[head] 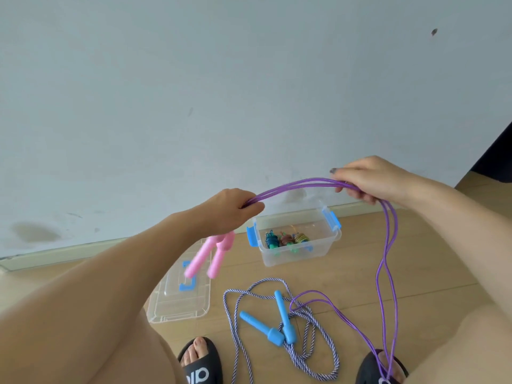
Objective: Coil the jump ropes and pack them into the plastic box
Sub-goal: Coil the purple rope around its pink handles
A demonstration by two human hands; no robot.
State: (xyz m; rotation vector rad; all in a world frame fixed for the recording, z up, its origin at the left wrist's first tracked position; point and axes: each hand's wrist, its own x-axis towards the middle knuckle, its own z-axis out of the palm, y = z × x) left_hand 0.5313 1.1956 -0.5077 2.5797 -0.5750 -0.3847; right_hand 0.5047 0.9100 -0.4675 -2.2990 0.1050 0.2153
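My left hand (230,210) grips the purple jump rope (296,185) near its two pink handles (210,257), which dangle below the fist. My right hand (368,178) pinches the same doubled purple strands farther along, so they arch between both hands. From the right hand the purple rope hangs down in long loops to the floor. A blue-and-white striped jump rope (277,328) with two blue handles lies loose on the floor below. The clear plastic box (296,239) with blue latches stands open by the wall, holding three small coiled ropes.
The box's clear lid (180,295) lies on the wooden floor to the left of the striped rope. Two feet in black slides (202,361) are at the bottom edge. A pale wall with a baseboard runs behind the box.
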